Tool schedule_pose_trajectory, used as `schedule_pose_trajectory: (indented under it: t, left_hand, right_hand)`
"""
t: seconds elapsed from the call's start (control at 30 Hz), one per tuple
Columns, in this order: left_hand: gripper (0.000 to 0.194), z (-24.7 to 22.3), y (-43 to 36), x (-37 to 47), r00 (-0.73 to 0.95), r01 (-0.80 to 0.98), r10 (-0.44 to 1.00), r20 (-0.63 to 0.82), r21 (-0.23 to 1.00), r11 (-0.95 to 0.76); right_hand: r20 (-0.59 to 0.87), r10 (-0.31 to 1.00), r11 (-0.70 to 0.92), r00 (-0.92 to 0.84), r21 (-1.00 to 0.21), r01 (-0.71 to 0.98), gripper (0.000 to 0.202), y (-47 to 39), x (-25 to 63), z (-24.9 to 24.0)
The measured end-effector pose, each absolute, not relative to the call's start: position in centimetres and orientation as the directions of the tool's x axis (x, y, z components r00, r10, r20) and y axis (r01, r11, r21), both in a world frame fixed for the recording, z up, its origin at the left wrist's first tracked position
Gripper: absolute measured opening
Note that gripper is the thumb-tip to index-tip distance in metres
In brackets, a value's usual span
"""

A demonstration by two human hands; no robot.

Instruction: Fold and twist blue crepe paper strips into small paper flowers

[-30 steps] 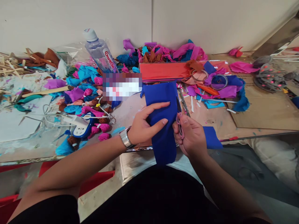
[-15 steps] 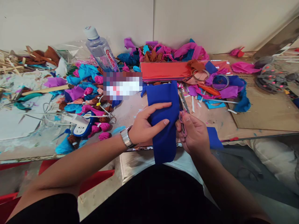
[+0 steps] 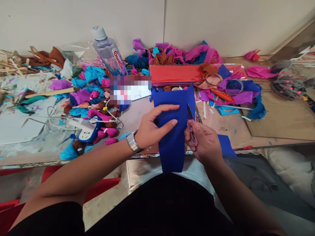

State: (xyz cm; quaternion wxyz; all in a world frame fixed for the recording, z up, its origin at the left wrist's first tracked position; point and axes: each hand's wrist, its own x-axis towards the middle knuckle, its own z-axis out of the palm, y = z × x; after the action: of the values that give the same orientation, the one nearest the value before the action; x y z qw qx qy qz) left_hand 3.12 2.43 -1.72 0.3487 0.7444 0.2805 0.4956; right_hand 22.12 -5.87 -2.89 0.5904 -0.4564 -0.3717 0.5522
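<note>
A blue strip of thin material (image 3: 172, 147) hangs over the table's front edge. My left hand (image 3: 154, 126) lies on it with thumb and forefinger spread apart, pressing it flat. My right hand (image 3: 205, 139) is closed round the pink handles of a pair of scissors (image 3: 193, 136). The dark blades point up and away from me, at the strip's right side, and overlap its surface. Right of my right hand, another blue piece (image 3: 226, 146) lies at the table edge.
A clear bottle (image 3: 108, 55) stands at the back left, near a partly blurred phone (image 3: 141, 93). Colourful crumpled pieces, a power socket (image 3: 90, 129) and cables lie left. A red packet (image 3: 176, 74), tape rolls (image 3: 234, 87) and cardboard (image 3: 280, 121) are behind and right.
The scissor blades, hidden earlier, now show over the strip's right part. A flap of the strip's upper right has swung outward to the right of the blades. My left hand has barely moved.
</note>
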Motion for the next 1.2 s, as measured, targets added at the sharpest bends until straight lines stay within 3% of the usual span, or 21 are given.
schedule_pose_trajectory:
  t: [0.23,1.2]
  left_hand:
    - [0.036,-1.76,2.27,3.18,0.332,0.100,0.779,0.532,0.801,-0.590]
    - [0.035,-1.77,2.01,3.08,0.350,0.110,0.756,0.553,0.777,-0.619]
  right_hand:
    - [-0.060,0.988,-0.016,0.139,-0.955,-0.297,0.037,-6.00,21.77,-2.94]
    - [-0.039,0.988,0.019,0.148,-0.930,-0.367,0.031,-5.72,21.48,-2.93]
